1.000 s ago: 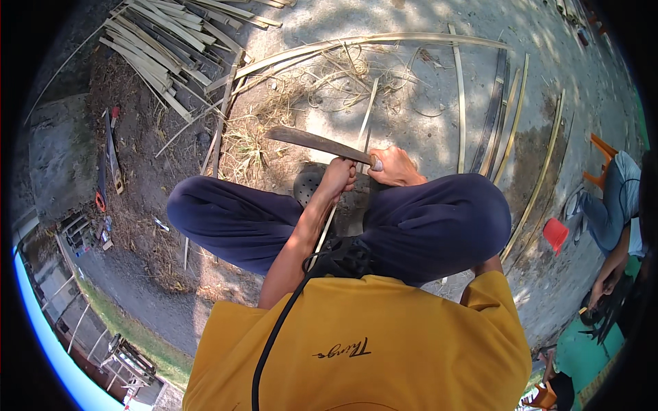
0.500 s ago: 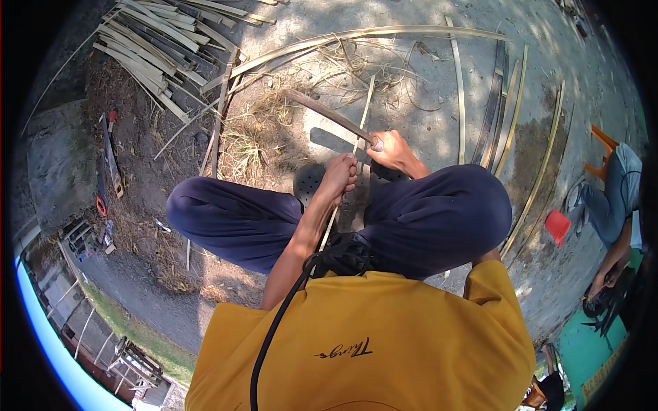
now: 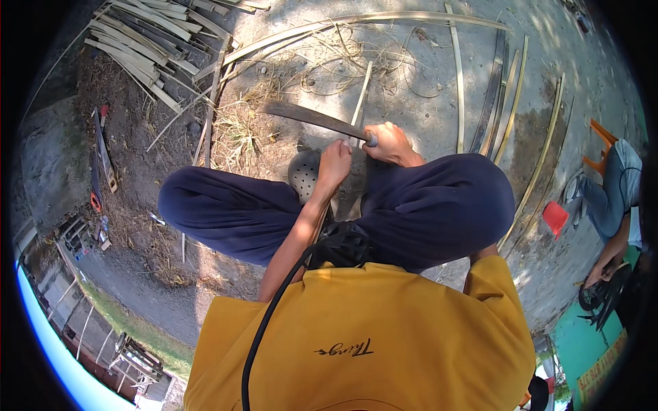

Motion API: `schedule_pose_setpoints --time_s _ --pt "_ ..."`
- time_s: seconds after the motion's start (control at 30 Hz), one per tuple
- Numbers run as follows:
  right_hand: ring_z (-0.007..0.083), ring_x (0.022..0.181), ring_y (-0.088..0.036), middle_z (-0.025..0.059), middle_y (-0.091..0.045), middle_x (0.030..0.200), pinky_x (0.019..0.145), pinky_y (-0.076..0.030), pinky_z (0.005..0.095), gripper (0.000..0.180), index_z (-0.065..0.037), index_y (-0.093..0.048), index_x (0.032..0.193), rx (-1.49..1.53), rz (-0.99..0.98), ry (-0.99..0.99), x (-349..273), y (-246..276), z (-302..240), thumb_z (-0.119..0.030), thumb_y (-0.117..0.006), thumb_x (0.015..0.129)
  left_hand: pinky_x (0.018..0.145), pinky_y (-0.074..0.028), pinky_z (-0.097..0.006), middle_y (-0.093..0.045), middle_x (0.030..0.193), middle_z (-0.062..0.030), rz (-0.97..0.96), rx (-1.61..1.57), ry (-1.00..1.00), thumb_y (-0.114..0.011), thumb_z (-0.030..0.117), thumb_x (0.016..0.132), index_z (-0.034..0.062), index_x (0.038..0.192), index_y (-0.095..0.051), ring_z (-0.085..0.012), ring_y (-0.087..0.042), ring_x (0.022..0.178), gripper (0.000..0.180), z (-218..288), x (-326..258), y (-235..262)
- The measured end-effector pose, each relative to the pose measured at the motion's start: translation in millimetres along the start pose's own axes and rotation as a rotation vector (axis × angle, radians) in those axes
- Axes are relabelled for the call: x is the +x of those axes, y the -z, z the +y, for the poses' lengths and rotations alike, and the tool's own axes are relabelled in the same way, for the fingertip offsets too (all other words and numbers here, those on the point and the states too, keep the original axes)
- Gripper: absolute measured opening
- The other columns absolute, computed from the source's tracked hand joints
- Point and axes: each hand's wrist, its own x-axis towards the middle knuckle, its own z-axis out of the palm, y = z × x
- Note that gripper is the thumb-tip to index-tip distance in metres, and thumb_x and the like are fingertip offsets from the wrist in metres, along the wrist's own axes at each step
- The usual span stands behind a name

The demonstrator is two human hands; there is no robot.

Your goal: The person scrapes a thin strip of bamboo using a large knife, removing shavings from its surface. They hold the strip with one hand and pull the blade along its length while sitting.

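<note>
My right hand (image 3: 392, 144) is wrapped around the handle of a long machete (image 3: 308, 118). Its dark blade points left, broad side showing, and crosses a narrow pale bamboo strip (image 3: 362, 94) just beyond my left hand. My left hand (image 3: 335, 164) is closed on that strip, thumb close to the blade. From there the strip runs away from me, its far end raised or lying over the ground; I cannot tell which. Its near part passes under my left forearm and is mostly hidden. Both hands are between my knees, above my dark perforated shoe (image 3: 303, 172).
Split bamboo strips lie piled (image 3: 140, 44) at the far left; thin shavings (image 3: 236, 133) litter the ground ahead. More long strips (image 3: 458, 82) lie to the right. A handsaw (image 3: 104, 147) rests at left. At right are a red scoop-like object (image 3: 555, 218), an orange chair (image 3: 600, 147) and a seated person (image 3: 612, 198).
The machete has turned flatter, its tip swinging left and nearer to me. My left hand has tilted, and the strip's far end reaches slightly farther out. The whole view has shifted a little.
</note>
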Motion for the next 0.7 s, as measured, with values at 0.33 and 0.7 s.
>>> schedule_pose_setpoints --time_s 0.33,0.7 --pt "0.0457 0.088 -0.07 0.0227 -0.073 0.087 0.081 -0.057 0.0533 0.03 -0.011 -0.074 0.093 -0.097 0.085 0.037 6 1 6 -0.037 -0.071 0.078 0.08 -0.049 -0.053 -0.068 0.09 -0.0282 0.051 0.077 -0.119 -0.045 0.021 0.101 -0.0015 0.091 -0.063 -0.0502 -0.064 0.092 0.03 10 -8 2" --pt "0.0453 0.086 -0.07 0.0216 -0.072 0.086 0.079 -0.057 0.0517 0.026 -0.012 -0.074 0.091 0.038 0.04 -0.077 -10 -2 9 -0.034 -0.073 0.078 0.081 -0.05 -0.049 -0.068 0.088 -0.0262 0.011 -0.028 0.003 -0.045 0.02 0.1 -0.002 0.091 -0.063 -0.0458 -0.068 0.09 0.03 3 -9 -5"
